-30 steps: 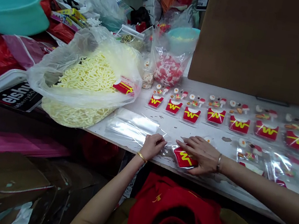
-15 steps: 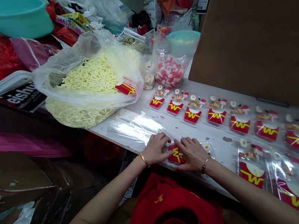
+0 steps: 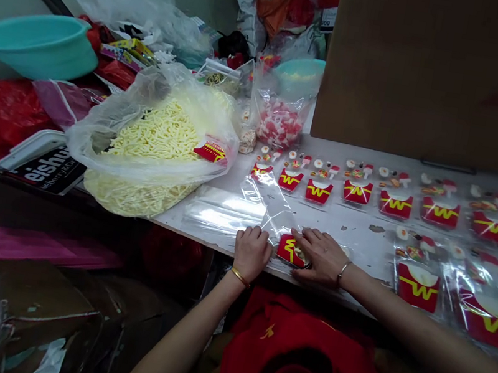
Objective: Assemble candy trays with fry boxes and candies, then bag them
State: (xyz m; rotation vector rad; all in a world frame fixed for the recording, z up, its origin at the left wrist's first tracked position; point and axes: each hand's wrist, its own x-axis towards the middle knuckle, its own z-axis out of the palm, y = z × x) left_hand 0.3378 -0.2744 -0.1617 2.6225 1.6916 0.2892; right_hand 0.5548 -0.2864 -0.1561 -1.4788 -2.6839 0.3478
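A small red fries box with a yellow W [image 3: 289,249] lies at the table's front edge in a clear packet, turned sideways. My right hand [image 3: 320,256] rests flat over the packet's right part, fingers stretched and slightly apart, hiding much of what is inside. Just left of the box, my left hand [image 3: 252,251] is closed with its knuckles up. Whatever it holds is hidden under the fingers. A clear plastic film [image 3: 278,207] stands up behind that hand, and I cannot tell whether the hand grips it. Flat clear bags [image 3: 221,207] lie behind and to the left.
Several filled packets [image 3: 356,191] line the table's back, with more packets [image 3: 417,286] at the right. A large bag of pale yellow sticks [image 3: 156,134] stands at left. Behind are a bag of pink-and-white pieces [image 3: 280,122] and a brown board [image 3: 436,77].
My left hand has drawn left off the box and closed. The clear film now stands raised behind it. My right hand stays on the packet. The view has shifted slightly.
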